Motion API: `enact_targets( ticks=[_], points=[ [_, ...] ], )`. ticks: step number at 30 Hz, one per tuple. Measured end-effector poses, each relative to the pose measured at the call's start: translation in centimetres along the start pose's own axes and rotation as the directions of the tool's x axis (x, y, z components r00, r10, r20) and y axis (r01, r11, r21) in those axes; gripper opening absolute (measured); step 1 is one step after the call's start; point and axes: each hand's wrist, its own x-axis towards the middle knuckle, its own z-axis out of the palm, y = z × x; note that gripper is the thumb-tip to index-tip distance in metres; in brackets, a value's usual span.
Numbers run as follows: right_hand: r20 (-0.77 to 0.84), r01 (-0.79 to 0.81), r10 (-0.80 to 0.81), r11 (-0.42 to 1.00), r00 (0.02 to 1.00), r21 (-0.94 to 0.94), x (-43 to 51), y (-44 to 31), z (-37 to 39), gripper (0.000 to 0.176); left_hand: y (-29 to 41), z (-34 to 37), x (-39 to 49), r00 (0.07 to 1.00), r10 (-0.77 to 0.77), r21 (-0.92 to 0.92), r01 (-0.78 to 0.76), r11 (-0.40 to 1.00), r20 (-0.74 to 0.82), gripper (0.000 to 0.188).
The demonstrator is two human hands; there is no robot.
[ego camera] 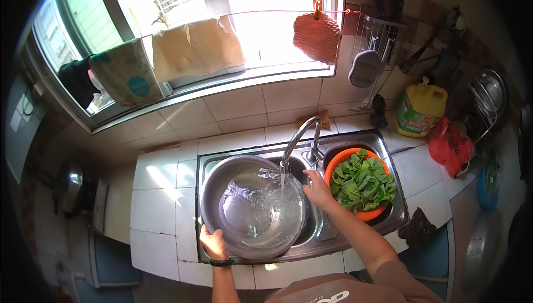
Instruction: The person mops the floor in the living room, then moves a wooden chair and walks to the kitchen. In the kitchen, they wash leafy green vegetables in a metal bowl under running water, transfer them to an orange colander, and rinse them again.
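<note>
A large grey basin [245, 240] rests over the left bowl of a steel double sink [329, 240], with water in it. Water runs into it from a curved chrome faucet [296, 138]. At the basin's lower left rim is my left hand [213, 242], gripping it with the thumb on top. My right hand [318, 190] is raised at the basin's right edge, below the faucet, fingers spread; whether the fingertips touch the rim is not plain. An orange plastic colander [333, 165] full of leafy greens [362, 180] sits in the right bowl.
Right of the sink stand a yellow jug [420, 107], a red plastic bag [449, 147] and a dark cloth [417, 228]. Cloths [198, 47] hang from a line across the window. A utensil rack [381, 24] is on the wall. White tiles [154, 209] surround the sink.
</note>
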Motion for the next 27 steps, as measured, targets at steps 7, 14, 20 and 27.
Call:
enact_targets(
  ticks=[7,14,20,27],
  points=[
    [0.151,-0.489,0.499,0.667,0.854,0.562,1.8,5.6,0.9,0.046,2.1,2.9,-1.1,0.987,0.159,0.163,-0.162,0.973,0.032,0.019],
    [0.34,-0.488,0.475,0.23,0.812,0.842,3.2,5.2,0.5,0.033,4.3,5.9,-1.6,0.961,0.275,0.398,-0.248,0.883,-0.011,0.021],
    [0.386,-0.482,0.485,0.087,0.785,0.872,4.4,5.8,-0.1,0.015,8.3,9.4,-3.4,0.829,0.49,0.625,-0.539,0.565,0.272,0.019],
    [0.451,-0.551,0.487,0.078,0.748,0.831,4.3,6.7,-0.6,0.016,11.4,11.3,-3.9,0.384,0.79,0.638,-0.77,-0.012,0.478,0.023]
  ],
)
